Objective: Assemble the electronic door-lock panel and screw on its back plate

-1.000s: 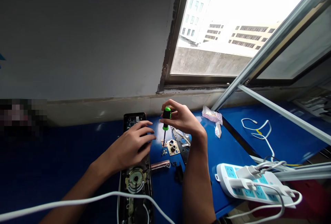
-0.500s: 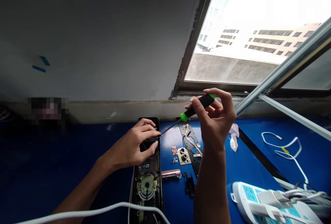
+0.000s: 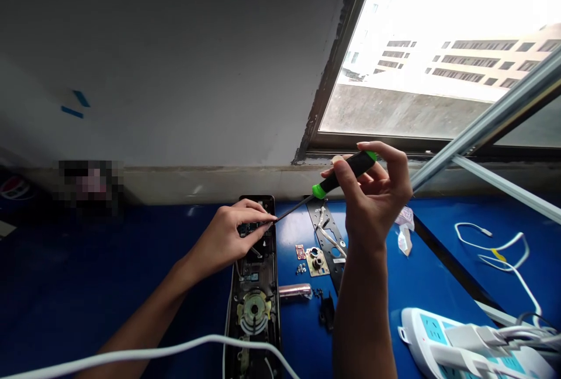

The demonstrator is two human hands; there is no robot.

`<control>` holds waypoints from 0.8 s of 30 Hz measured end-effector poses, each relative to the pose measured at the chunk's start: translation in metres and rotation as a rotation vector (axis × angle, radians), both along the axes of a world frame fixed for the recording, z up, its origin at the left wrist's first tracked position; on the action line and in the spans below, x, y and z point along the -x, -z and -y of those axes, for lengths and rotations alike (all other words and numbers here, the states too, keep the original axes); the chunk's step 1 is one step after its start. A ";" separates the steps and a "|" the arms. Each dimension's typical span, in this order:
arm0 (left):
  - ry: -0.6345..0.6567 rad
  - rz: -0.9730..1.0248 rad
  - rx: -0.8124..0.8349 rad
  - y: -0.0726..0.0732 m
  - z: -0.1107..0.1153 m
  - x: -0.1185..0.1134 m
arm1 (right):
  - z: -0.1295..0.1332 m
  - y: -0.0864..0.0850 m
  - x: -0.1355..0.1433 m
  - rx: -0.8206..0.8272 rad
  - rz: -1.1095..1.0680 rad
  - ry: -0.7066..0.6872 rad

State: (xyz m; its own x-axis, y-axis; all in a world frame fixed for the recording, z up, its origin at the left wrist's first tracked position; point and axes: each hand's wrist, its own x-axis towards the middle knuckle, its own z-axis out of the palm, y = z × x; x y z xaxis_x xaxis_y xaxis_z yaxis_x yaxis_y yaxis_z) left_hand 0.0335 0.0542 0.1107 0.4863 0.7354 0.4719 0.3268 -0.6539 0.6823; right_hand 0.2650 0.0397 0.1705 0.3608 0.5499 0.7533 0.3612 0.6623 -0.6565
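Observation:
My right hand holds a black and green screwdriver by its handle, the shaft slanting down to the left. The screwdriver's tip meets the fingertips of my left hand, whose thumb and fingers are pinched together over the upper right edge of a long black device housing. Whatever lies between those fingertips is too small to make out. Inside the open housing are circuit parts, thin wires and a round speaker.
Right of the housing lie a perforated black plate, a small board, screws, a pinkish cylinder and a black part. A white power strip sits at lower right. A white cable crosses the foreground.
My left thumb has closed up to the fingers at the screwdriver's tip. The whole view has shifted slightly, with hands and objects appearing further right.

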 end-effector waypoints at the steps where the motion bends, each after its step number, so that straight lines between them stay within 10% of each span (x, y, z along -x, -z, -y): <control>1: -0.008 -0.005 0.031 0.000 0.000 0.000 | -0.001 0.001 -0.001 -0.001 0.004 0.004; 24: -0.071 0.001 0.207 -0.003 0.001 -0.002 | -0.016 0.011 0.001 0.003 -0.029 0.011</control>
State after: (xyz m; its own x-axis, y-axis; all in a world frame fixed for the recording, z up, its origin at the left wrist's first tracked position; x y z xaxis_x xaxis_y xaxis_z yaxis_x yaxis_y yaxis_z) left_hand 0.0358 0.0529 0.1132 0.4297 0.8489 0.3077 0.3663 -0.4754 0.7999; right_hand 0.2638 0.0558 0.1596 0.3885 0.5483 0.7405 0.3489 0.6563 -0.6690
